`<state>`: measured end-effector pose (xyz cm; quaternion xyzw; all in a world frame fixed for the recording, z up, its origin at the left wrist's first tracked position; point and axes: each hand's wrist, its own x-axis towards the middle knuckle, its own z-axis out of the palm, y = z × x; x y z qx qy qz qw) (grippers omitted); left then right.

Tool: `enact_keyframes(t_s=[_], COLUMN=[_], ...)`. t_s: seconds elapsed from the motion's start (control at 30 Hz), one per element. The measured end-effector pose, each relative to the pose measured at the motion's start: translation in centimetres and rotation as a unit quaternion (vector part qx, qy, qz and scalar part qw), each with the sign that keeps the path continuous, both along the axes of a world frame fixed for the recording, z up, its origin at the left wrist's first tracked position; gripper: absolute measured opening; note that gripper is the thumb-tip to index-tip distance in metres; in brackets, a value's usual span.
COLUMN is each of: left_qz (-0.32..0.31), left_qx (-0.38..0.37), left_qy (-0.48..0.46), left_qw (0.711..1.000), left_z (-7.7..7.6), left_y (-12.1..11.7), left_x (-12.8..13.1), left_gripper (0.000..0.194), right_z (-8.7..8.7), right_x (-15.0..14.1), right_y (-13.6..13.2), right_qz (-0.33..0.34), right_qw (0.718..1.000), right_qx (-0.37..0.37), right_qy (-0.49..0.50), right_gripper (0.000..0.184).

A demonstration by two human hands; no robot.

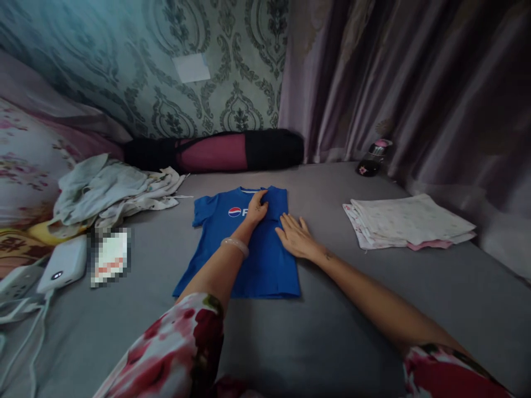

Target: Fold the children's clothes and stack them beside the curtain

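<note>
Left hand [258,209] palm-down, fingers seemingly curled; right hand [296,236] flat, fingers spread.

The blue T-shirt [265,265] shows a Pepsi-style logo [234,212] and partly hidden lettering [244,212]

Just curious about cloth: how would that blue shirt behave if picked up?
Probably floppy: the shirt looks like thin cloth, lying flat on the sheet. Likely light, as it seems thin and short-sleeved. Pushed, it would probably wrinkle rather than roll, being spread out.
</note>
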<state>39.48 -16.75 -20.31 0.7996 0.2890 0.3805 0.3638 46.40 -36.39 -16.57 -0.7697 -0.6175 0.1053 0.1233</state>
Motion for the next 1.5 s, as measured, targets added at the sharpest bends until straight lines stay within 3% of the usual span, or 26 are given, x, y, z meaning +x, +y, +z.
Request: enact_keyframes(t_s=[0.37, 0.63, 0.83, 1.13, 1.5], left_qz=[-0.008, -0.009, -0.026, -0.066, -0.096], left_qx=[-0.011, -0.016, 0.019, 0.153, 0.224], left_qy=[-0.039, -0.034, -0.029, 0.021, 0.144], left_qw=[0.999, 0.999, 0.999, 0.986, 0.959], left_z=[-0.7, -0.7, -0.3, 0.3, 0.9], left_y=[0.1, 0.2, -0.3, -1.4, -2.2], left_x=[0.2, 0.2, -0.1, -0.1, -0.4], left_gripper=[0.054, 0.056, 0.057, 0.048, 0.031], right_z=[0.3, -0.4, -1.0, -0.7, -0.4], right_x=[3.4, 5.4, 6.4, 10.0, 11.3], right_y=[7.2, 11.4, 11.9, 11.6, 12.5], right_qz=[-0.09, -0.124, -0.136, -0.077, -0.124], right_qw=[0.995, 0.991, 0.989, 0.997, 0.991], right_qx=[-0.043, -0.018, 0.012, 0.01, 0.014], right_qy=[-0.006, -0.054, -0.048, 0.002, 0.053], right_gripper=[0.061, 0.058, 0.055, 0.048, 0.042])
